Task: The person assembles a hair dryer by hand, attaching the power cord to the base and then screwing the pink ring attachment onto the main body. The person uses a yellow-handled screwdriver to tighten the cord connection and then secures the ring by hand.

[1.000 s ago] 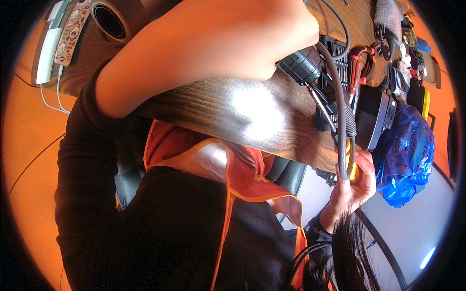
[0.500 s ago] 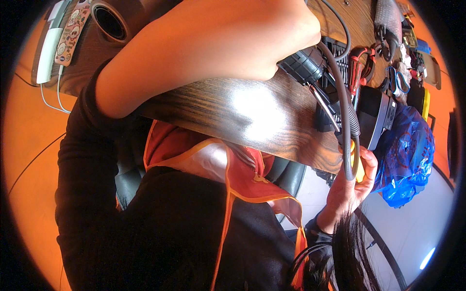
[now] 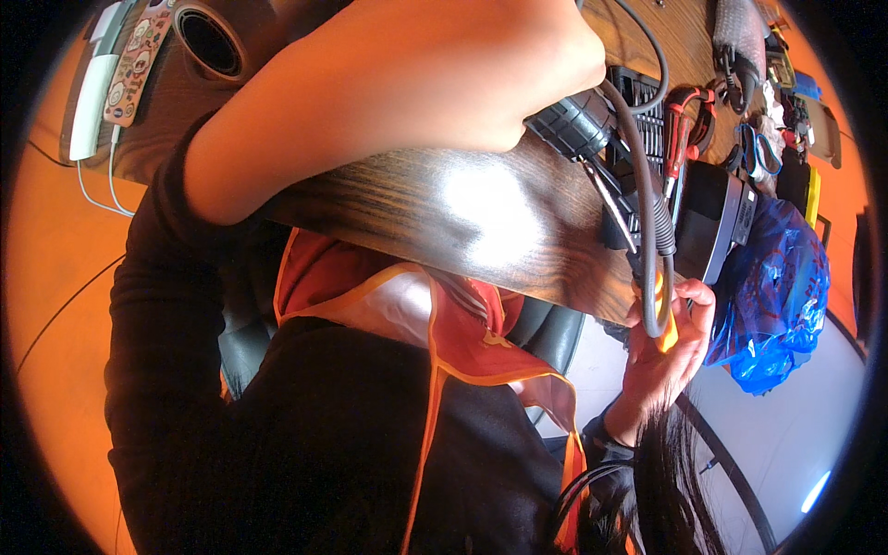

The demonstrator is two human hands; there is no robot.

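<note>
My left hand [image 3: 541, 69] is closed around a black ribbed plastic housing [image 3: 572, 128] above the table's near edge. Much of that housing is hidden behind the fist. My right hand [image 3: 668, 356] is closed on the yellow handle of a screwdriver [image 3: 669, 337], to the right of the table edge. The metal shaft points up and left toward the housing; whether its tip touches a screw is not visible. A thick grey cable [image 3: 645, 176] with a ribbed sleeve loops down in front of the screwdriver and hides part of it.
Behind the cable lie a black bit case [image 3: 636, 88] and a red-handled tool [image 3: 680, 129]. To the right are a black box [image 3: 708, 217], a blue plastic bag [image 3: 772, 296] and a bubble-wrapped item [image 3: 740, 46]. A tape roll [image 3: 209, 42] sits far left on the wooden table [image 3: 388, 199].
My right hand, the screwdriver handle and the cable loop have shifted slightly left. More of the fingers now shows, loosely bent around the handle. The left hand and housing moved a little left.
</note>
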